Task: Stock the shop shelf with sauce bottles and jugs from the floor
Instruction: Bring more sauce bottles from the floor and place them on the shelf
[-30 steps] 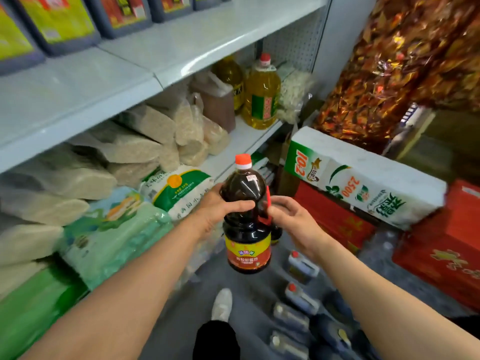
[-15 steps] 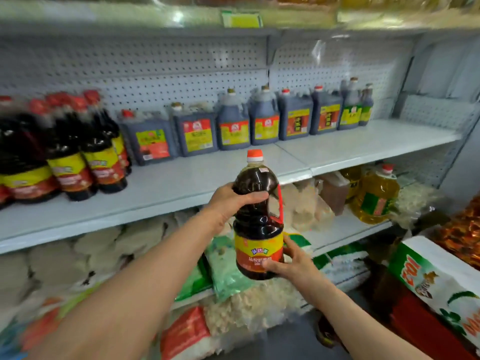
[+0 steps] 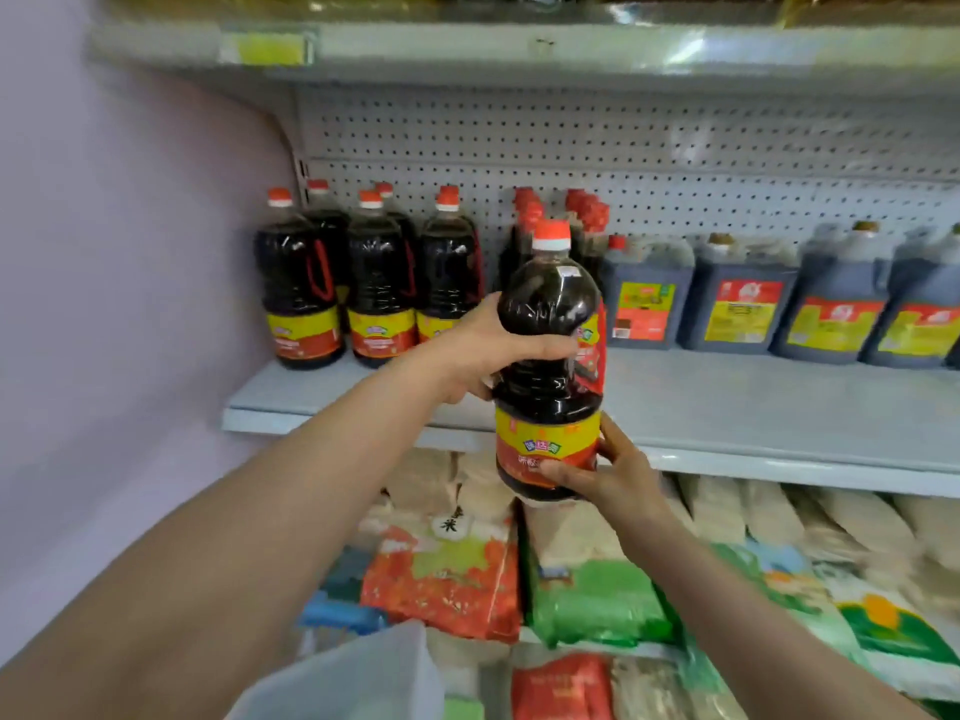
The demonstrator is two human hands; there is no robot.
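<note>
Head view, looking at a shop shelf (image 3: 727, 407) across the middle of the frame. At centre, two bare hands hold a dark sauce bottle (image 3: 548, 366) upright in front of the shelf edge, off its surface. It has a red cap and a yellow-and-red label. The left hand (image 3: 488, 350) wraps around the bottle's upper body, thumb across the front. The right hand (image 3: 608, 470) grips the base, fingers curled over the label. On the shelf at centre left stand matching bottles (image 3: 374, 283) in a close group. To the right, a row of dark square jugs (image 3: 743, 298) runs along the pegboard back (image 3: 623, 142). Below the shelf, in the lower half of the frame, lie stacked bags (image 3: 457, 579) in red, green and beige.
</note>
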